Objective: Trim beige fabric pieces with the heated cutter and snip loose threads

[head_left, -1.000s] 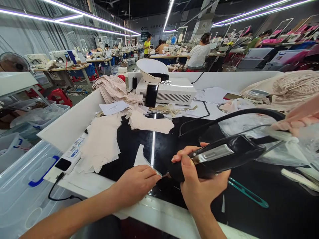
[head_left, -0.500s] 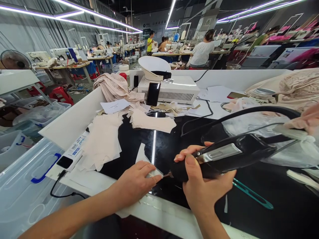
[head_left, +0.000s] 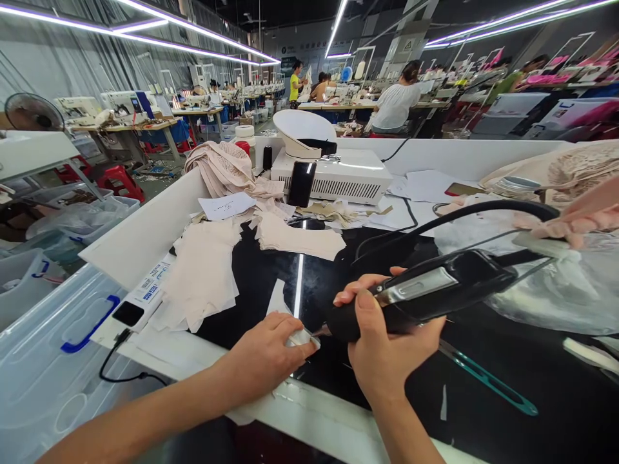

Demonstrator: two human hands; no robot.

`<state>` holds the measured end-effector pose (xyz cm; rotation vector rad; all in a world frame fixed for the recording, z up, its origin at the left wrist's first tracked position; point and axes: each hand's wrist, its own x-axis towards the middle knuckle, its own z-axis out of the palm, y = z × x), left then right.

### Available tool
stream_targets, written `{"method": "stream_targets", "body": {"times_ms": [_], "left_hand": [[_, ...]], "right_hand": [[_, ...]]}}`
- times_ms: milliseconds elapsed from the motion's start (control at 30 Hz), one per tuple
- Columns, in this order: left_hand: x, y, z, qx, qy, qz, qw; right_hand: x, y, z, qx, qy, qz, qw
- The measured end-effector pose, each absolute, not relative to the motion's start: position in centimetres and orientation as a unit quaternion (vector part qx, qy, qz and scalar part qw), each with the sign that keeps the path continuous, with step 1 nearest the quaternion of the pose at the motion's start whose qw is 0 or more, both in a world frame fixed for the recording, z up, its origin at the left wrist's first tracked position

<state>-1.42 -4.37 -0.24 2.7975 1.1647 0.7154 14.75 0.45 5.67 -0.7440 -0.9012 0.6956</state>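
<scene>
My left hand [head_left: 273,354] pinches a small pale fabric piece [head_left: 278,298] near the front edge of the glossy black work surface [head_left: 377,254]. In my right hand [head_left: 387,341] is a black corded hand tool [head_left: 459,283] with a silver lever on top. The tool's small metal tip [head_left: 322,330] points left and is at or very close to the fabric's edge by my left fingertips; whether they touch I cannot tell. Faint smoke hangs above the surface there. To the right of my right hand lies a teal slotted tool [head_left: 498,383].
Stacks of pale fabric [head_left: 206,264] and cut pieces [head_left: 300,238] lie beyond my left hand. Behind them stand a phone [head_left: 302,183] and a white vented box [head_left: 348,177]. Another person's hand [head_left: 575,219] is at right, by a clear plastic bag [head_left: 541,299].
My right hand and the black tool have shifted slightly left. The other person's hand has moved a little left and down. My left hand keeps its grip on the fabric.
</scene>
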Motion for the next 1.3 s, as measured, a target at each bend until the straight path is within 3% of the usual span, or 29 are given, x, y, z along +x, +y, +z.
{"method": "stream_targets", "body": {"times_ms": [1300], "left_hand": [[-2.8,-4.8,0.3,0.896,0.387,0.218,0.012]], "right_hand": [[14.2,-0.4,5.6,-0.313,-0.437,0.325,0.778]]}}
